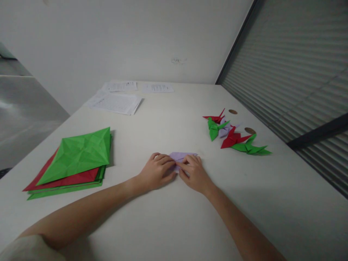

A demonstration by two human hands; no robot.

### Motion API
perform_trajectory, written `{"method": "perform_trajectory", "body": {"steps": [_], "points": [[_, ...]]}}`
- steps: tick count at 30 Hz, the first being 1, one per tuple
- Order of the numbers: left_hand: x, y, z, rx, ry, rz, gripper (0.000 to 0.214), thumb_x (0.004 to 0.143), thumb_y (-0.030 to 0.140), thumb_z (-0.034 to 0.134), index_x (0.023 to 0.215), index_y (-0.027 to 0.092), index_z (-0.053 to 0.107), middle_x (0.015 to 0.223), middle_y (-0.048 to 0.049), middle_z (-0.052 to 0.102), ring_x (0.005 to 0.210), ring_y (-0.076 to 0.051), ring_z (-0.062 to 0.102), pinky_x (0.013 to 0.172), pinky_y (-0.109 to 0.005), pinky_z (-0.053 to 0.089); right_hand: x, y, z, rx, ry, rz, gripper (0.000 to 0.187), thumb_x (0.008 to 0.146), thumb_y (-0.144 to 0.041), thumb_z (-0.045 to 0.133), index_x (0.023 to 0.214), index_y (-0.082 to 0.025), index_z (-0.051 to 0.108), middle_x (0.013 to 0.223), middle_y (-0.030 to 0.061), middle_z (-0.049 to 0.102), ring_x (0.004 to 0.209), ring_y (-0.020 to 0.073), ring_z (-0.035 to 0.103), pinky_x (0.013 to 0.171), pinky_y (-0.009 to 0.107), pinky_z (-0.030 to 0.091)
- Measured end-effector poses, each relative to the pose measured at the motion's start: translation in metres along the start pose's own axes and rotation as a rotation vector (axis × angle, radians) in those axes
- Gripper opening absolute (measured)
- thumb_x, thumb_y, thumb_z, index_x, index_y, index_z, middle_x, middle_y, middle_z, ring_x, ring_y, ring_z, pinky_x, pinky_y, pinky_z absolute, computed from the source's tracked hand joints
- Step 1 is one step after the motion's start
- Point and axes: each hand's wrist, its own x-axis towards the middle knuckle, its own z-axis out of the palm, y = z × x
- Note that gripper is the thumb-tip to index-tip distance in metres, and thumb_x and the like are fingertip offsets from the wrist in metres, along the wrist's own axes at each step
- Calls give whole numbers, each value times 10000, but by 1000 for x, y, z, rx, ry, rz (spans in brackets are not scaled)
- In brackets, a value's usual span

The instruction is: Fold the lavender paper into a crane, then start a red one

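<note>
Left hand (157, 171), right hand (195, 174) holding folded lilac paper (179, 156) on white table (163, 224). Creased green and red sheets (83, 150) stacked left. Red, green, lilac paper birds (232, 139) clustered right. Printed pages (116, 103) near far wall (136, 43).

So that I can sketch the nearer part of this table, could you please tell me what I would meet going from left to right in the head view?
Stack of green and red paper → left hand → right hand → cluster of folded paper birds.
</note>
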Motion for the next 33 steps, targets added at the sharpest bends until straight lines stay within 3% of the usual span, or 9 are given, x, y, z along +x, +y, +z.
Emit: {"method": "perform_trajectory", "body": {"steps": [5, 8, 17, 24, 33], "points": [[-1, -7, 3, 86, 0, -16, 270, 864, 309, 608, 1101, 187, 646, 1159, -99, 675, 1114, -262, 609, 991, -440, 448, -1, 3, 2, 92, 16, -51, 297, 817, -125, 616, 1087, -219, 697, 1057, 77, 649, 1024, 237, 541, 919, 417, 375], [-1, -11, 4, 112, 29, -30, 263, 851, 325, 631, 1075, 189, 655, 1148, -95, 680, 1127, -289, 607, 1000, -482, 460, -1, 6, 5, 125, 13, -90, 238, 854, -164, 630, 1074, -232, 695, 1029, 61, 675, 999, 221, 574, 899, 401, 394], [-1, -17, 11, 42, 66, 79, 193, 940, 256, 537, 965, 174, 709, 1141, -115, 668, 1015, -220, 661, 885, -370, 564, -1, 9, 9, 89, 29, -90, 147, 890, -245, 637, 1015, -234, 714, 968, 61, 669, 925, 218, 573, 814, 379, 429], [0, -20, 9, 30, 83, 175, 207, 963, 268, 515, 968, 187, 705, 986, -87, 710, 1018, -224, 670, 870, -379, 551, -1, 7, 7, 112, 17, -77, 154, 878, -226, 650, 1017, -240, 713, 966, 58, 664, 929, 212, 569, 827, 380, 430], [0, -21, 8, 19, 53, 135, 258, 988, 281, 454, 935, 180, 686, 894, -71, 714, 943, -202, 686, 861, -359, 538, 0, 8, 8, 95, 46, -35, 148, 861, -243, 678, 999, -260, 727, 950, 45, 673, 913, 206, 570, 823, 377, 406]]}}
